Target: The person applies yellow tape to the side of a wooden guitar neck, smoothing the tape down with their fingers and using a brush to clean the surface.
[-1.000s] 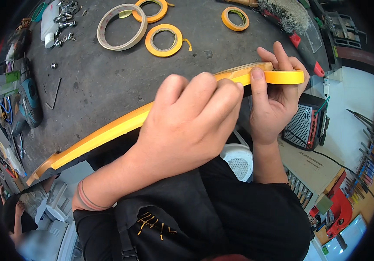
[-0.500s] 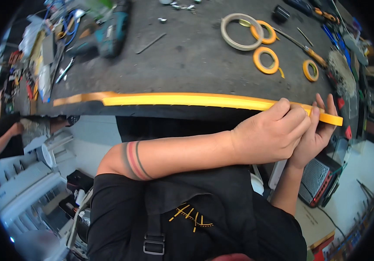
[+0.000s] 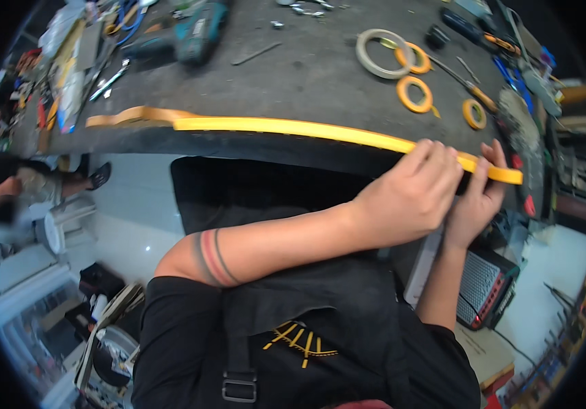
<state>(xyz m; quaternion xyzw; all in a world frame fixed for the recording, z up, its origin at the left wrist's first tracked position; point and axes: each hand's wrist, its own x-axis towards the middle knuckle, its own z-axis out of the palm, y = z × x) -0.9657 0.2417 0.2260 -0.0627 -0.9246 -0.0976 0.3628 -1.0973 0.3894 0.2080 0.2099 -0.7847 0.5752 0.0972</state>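
Observation:
A long, slim wooden piece shaped like a guitar neck [image 3: 286, 128] lies along the front edge of the workbench. Yellow tape covers most of its length, and small dark marks run along its lower edge. Its bare, wavy brown end [image 3: 139, 114] points left. My left hand [image 3: 412, 191] reaches across my body with its fingers pinched together against the taped side near the right end. Whatever lies between those fingertips is hidden. My right hand [image 3: 477, 198] grips the right end of the neck, thumb in front and fingers behind.
Yellow tape rolls [image 3: 414, 94] and a wider beige roll [image 3: 364, 58] lie beyond my hands. A teal cordless drill [image 3: 201, 31], a metal rod [image 3: 255, 53] and a wooden-handled tool [image 3: 480, 97] are on the bench [image 3: 306, 82]. Another person [image 3: 0, 184] is at the far left.
The view has shifted, so the bench and neck appear higher at the left. My left hand has drawn slightly away from my right hand, leaving more of the neck showing between them.

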